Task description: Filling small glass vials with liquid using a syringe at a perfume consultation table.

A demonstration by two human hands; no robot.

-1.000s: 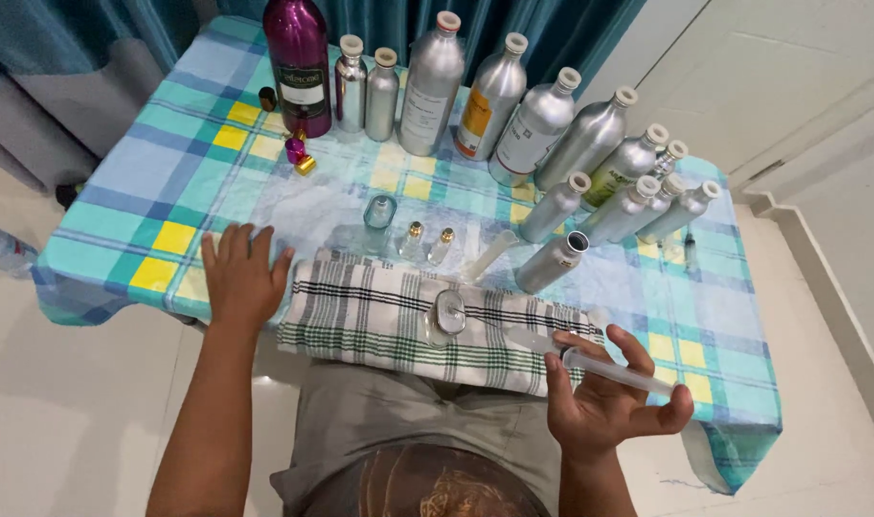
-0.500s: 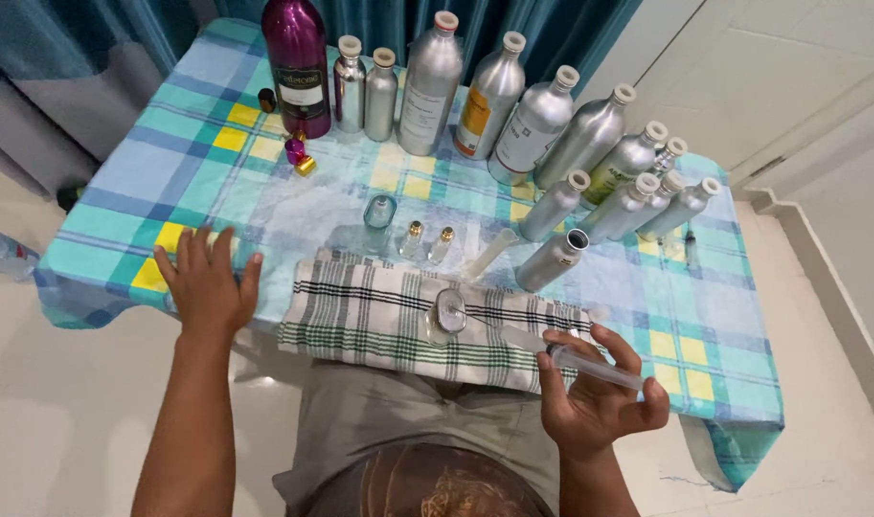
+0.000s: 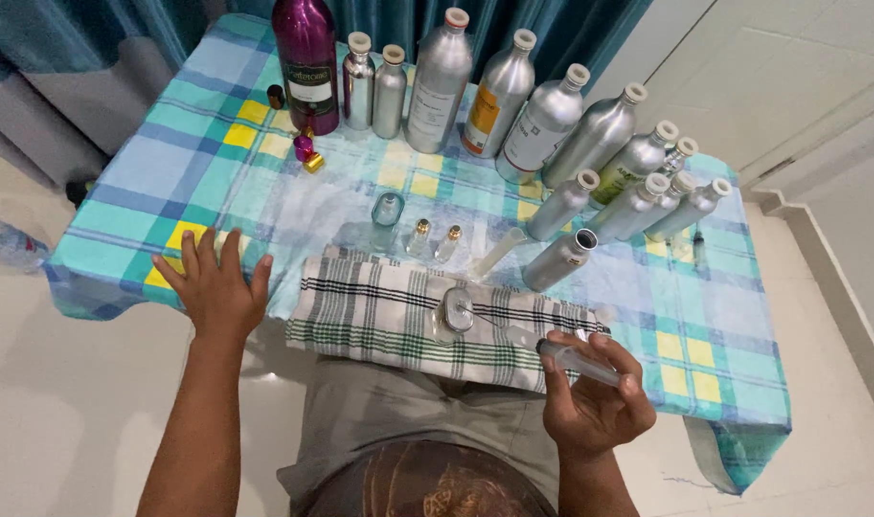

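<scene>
Nearest me, the right hand [image 3: 595, 407] is curled around a clear syringe [image 3: 578, 361], its tip aimed toward ten o'clock at the small glass bottle [image 3: 454, 314] on the checked cloth [image 3: 379, 311]. This looks like filling; next calls for steady aim. The left hand [image 3: 216, 287] lies flat, fingers spread and holding nothing, on the table's near edge at nine o'clock.

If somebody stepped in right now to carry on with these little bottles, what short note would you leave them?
Left hand: flat and spread on the checked tablecloth near its front edge, holding nothing.
Right hand: gripping a clear syringe, its tip pointing toward the small glass bottle on the striped cloth.
Nearby: three more small glass bottles behind the cloth, an open silver bottle, and capped silver bottles at the back beside a purple bottle.
Done: syringe in hand. Its contents cannot be told.
Left: syringe and small bottle are not yet touching.
</scene>
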